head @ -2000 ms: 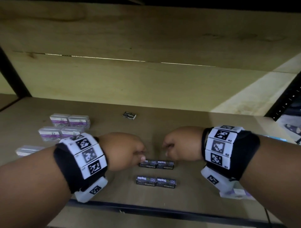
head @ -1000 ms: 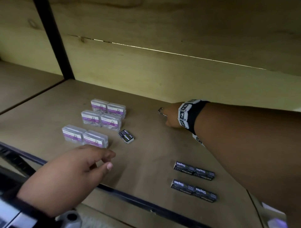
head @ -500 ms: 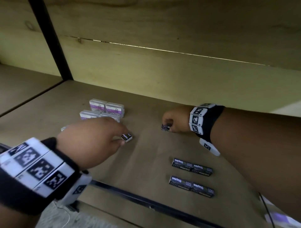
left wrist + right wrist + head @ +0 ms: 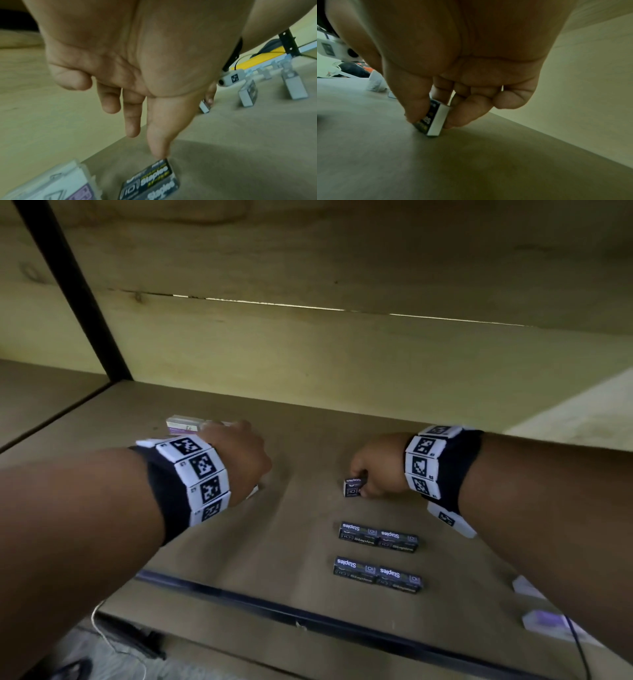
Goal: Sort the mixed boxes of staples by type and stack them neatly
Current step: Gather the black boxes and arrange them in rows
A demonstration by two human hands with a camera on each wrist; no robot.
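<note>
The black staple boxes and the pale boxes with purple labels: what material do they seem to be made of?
black staple boxes: probably printed cardboard, matte, with sharp folded edges and a plain white end face on the one in the right hand.
pale boxes with purple labels: likely clear plastic; the rim looks translucent and glossy, though the picture is blurred.

Head view looks forward and down from above onto the wooden shelf (image 4: 294, 525), both forearms in frame, back panel filling the top. Left wrist view sits close under the left hand (image 4: 120, 56), facing along the fingers low over the shelf. Right wrist view is just as close under the right hand (image 4: 453, 54), facing the back panel. All three share the shelf surface; left wrist and head views both catch the right hand's black staple box (image 4: 352, 487).
</note>
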